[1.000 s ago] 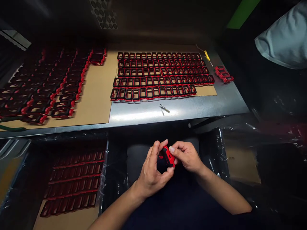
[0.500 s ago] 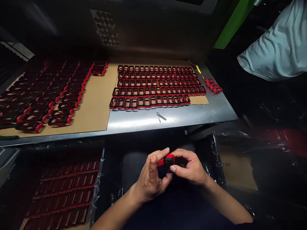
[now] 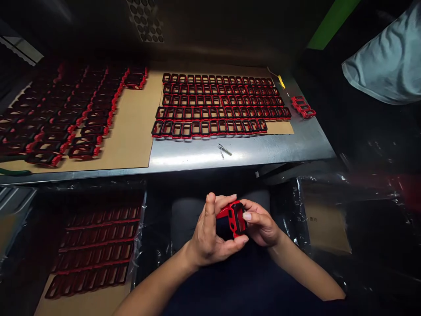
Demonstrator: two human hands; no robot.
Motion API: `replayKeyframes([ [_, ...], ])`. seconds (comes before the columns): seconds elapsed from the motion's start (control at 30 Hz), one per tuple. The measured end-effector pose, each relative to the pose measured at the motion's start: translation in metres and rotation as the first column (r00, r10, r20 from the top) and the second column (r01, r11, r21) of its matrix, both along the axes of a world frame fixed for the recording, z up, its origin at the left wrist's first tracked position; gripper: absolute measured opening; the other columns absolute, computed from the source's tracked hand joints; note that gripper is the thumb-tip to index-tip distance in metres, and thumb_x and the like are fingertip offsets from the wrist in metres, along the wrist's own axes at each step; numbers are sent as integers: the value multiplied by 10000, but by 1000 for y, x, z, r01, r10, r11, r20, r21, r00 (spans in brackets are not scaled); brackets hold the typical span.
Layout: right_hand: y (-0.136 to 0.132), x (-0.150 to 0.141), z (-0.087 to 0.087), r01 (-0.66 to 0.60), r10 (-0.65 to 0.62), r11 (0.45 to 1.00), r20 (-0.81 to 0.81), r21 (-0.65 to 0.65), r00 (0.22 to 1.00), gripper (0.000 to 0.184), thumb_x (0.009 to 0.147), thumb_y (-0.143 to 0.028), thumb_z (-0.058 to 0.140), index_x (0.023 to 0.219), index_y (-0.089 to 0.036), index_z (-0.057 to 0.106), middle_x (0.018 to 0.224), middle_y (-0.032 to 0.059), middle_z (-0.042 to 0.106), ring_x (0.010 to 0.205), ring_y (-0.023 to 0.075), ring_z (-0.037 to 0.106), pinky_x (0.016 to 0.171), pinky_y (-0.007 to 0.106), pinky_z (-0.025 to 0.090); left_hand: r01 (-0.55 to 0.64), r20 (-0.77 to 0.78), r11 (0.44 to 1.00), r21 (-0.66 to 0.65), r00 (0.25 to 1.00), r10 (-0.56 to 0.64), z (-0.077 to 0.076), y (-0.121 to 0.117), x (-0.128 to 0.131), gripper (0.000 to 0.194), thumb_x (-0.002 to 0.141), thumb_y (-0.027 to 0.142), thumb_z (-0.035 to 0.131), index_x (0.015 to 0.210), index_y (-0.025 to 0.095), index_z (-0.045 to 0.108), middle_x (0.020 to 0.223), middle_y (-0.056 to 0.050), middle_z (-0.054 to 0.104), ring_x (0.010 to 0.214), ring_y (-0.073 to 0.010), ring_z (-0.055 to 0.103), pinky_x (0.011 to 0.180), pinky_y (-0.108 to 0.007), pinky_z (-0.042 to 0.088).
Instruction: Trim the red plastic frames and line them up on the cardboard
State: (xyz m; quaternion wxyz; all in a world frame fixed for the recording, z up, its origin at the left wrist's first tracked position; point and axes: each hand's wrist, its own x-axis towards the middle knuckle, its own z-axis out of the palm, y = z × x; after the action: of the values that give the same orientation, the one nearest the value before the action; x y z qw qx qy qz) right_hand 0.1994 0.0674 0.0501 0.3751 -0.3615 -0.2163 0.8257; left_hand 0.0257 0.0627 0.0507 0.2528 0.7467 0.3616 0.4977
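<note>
Above my lap, both hands hold one red and black plastic frame (image 3: 234, 219) with a rectangular opening. My left hand (image 3: 210, 237) grips it from the left, thumb under its lower end and fingers at the top, one finger raised. Thumb and fingers of my right hand (image 3: 261, 221) pinch its right side by the black rim. On the bench beyond, rows of similar red and black frames (image 3: 205, 127) stand on cardboard. Small metal tools or pins (image 3: 225, 150) lie on the bare metal near the front edge.
More frames (image 3: 83, 147) fill the cardboard at left, beside green-handled pliers (image 3: 15, 171). A plastic-lined box (image 3: 140, 237) at lower left holds rows of frames. Another lined box (image 3: 325, 224) stands at right. A yellow-handled tool (image 3: 280, 81) lies at the back right; a person's sleeve (image 3: 388, 57) shows beyond.
The frame has turned in my hands, so its rectangular opening and red side now show. My right thumb has moved onto its rim. The whole view has shifted slightly.
</note>
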Motion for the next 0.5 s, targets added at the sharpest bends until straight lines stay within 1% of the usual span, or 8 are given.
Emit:
replayKeyframes([
  [0.1,-1,0,2,-3,3,1000,-15,-28,1000,391,698,-395,837,988,-173,696,761,19,702,608,119,635,525,195,513,-29,8,993,-119,999,31,-2,-3,-3,1135,828,495,731,1588,178,-51,1258,-213,653,1136,-279,632,960,-472,534],
  [0.2,-2,0,7,-20,20,1000,11,-4,1000,441,702,-415,854,1032,-175,689,717,1,677,564,106,610,504,191,499,-42,4,976,-214,999,44,-5,-7,-6,1145,798,539,744,1591,202,-10,1258,-186,660,1154,-282,630,975,-468,532],
  [0.27,-2,-1,11,-30,28,999,68,33,997,459,698,-409,867,1049,-174,689,719,-8,668,545,91,587,504,189,493,-36,-6,965,-260,999,36,-6,-8,-7,1139,798,510,755,1591,209,-5,1268,-178,655,1164,-281,629,986,-472,528],
  [0.33,-1,-2,17,-53,40,995,160,84,986,433,707,-391,868,1038,-172,694,733,-13,659,565,85,583,541,196,502,-21,-26,962,-272,1000,15,-8,-9,-9,1110,799,430,768,1592,212,22,1280,-173,646,1171,-280,622,998,-484,521],
  [0.37,-1,-2,20,-77,50,990,219,115,974,409,720,-381,861,1032,-172,698,739,-15,653,584,88,589,563,203,507,-8,-40,964,-267,999,-2,-8,-9,-10,1066,800,374,768,1591,219,70,1288,-170,640,1174,-279,614,1005,-489,515],
  [0.43,-1,-2,27,-160,82,968,357,195,931,356,769,-366,826,1047,-177,709,741,-18,645,616,101,608,598,222,515,27,-51,963,-269,998,-42,-10,-9,-13,922,795,278,756,1560,243,242,1306,-155,626,1187,-277,589,1021,-494,501],
  [0.47,0,-1,30,-198,81,950,424,240,902,329,804,-358,796,1068,-180,713,740,-16,647,627,108,616,614,233,518,54,-21,956,-288,998,-63,-11,-9,-15,844,794,266,753,1524,252,330,1316,-148,617,1198,-279,577,1027,-494,496],
  [0.5,1,-1,32,-218,56,933,483,286,874,300,839,-351,762,1084,-184,717,741,-11,656,638,114,624,627,241,519,85,44,944,-320,996,-75,-13,-11,-16,778,797,282,753,1486,260,393,1332,-143,603,1213,-282,566,1035,-493,493],
])
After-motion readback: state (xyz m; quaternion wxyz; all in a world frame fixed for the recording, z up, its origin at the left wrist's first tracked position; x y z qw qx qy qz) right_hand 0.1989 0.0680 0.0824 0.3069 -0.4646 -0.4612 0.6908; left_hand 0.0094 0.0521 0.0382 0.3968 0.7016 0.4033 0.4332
